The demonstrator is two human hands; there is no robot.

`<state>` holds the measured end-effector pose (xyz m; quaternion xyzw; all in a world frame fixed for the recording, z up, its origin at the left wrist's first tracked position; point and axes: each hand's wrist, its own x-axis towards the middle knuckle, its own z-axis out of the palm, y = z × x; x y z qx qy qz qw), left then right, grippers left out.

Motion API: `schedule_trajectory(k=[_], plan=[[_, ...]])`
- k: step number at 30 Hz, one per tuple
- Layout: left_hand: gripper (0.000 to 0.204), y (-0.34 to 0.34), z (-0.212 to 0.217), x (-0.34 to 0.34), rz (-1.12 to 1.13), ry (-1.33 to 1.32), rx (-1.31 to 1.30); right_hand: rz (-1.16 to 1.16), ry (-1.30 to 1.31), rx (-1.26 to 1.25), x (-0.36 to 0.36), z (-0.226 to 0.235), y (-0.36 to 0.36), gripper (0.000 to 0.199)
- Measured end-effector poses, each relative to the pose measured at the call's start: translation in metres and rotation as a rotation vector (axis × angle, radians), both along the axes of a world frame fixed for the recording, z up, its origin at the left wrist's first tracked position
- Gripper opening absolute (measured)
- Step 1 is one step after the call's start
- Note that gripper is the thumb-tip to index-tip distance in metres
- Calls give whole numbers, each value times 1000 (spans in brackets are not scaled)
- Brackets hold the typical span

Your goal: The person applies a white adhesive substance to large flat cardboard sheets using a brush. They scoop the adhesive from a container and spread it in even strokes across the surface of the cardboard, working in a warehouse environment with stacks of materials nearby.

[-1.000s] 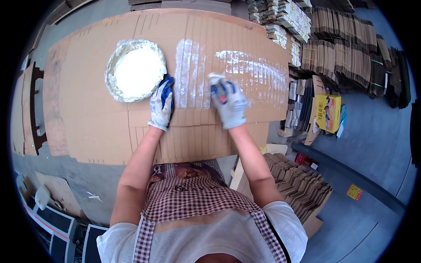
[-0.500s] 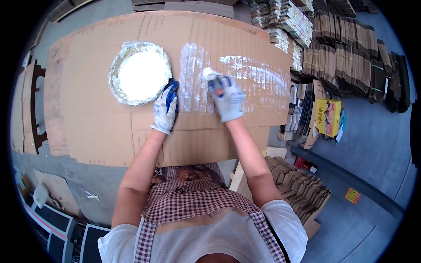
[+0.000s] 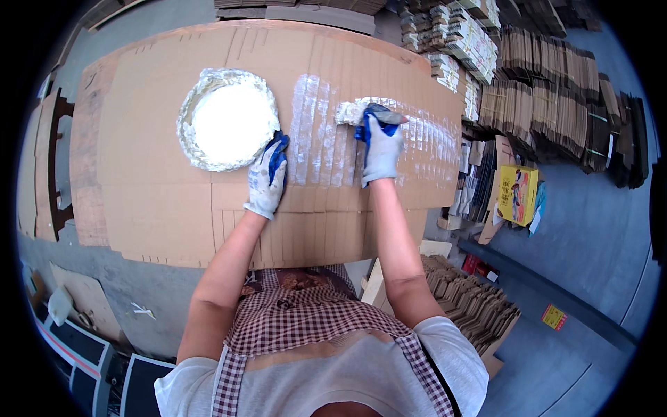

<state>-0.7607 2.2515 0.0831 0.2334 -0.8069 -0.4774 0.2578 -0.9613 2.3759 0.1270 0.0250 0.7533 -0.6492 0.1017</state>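
Note:
My right hand point(image 3: 382, 142), in a white and blue work glove, is closed around a brush point(image 3: 353, 111) whose head is thick with white paste. The glove hides its handle. The brush touches the cardboard sheet point(image 3: 153, 160) on the table, at the left end of a band of white smears point(image 3: 424, 132). Further left runs an upright patch of white streaks point(image 3: 306, 132). My left hand point(image 3: 267, 177), gloved alike, lies on the cardboard with fingers stretched out, fingertips against the lower right rim of a round basin point(image 3: 187, 142). White paste fills the basin, and its wrinkled rim is crusted.
The wooden table edge point(image 3: 87, 160) shows at the left. Tied stacks of flat cardboard point(image 3: 549, 104) and printed bundles point(image 3: 465, 42) stand at the right, beside a yellow box point(image 3: 517, 194). More cardboard pieces point(image 3: 462, 299) fill a crate near my right elbow.
My right hand has moved right with the brush and turned, showing more of the white head. My left hand stays beside the basin. The whole view has shifted slightly.

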Motion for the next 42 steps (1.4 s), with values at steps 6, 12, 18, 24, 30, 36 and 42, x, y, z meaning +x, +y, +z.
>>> schedule_trajectory(k=[6, 12, 18, 24, 30, 36, 42], plan=[[35, -1, -1, 1, 15, -21, 3, 387, 496, 729, 20, 13, -13, 43], [35, -1, -3, 1, 1, 2, 8, 459, 519, 588, 32, 15, -21, 43], [36, -1, -1, 2, 1, -6, 15, 459, 573, 812, 8, 24, -20, 43], [35, -1, 0, 0, -17, 7, 26, 630, 810, 787, 8, 10, -21, 42], [36, -1, 0, 0, 7, 7, 15, 386, 679, 895, -31, 16, 4, 38], [36, 0, 1, -1, -8, -4, 23, 596, 822, 1045, -18, 10, 7, 41], [36, -2, 1, 2, 2, 5, 16, 193, 105, 325, -28, 34, -12, 35]])
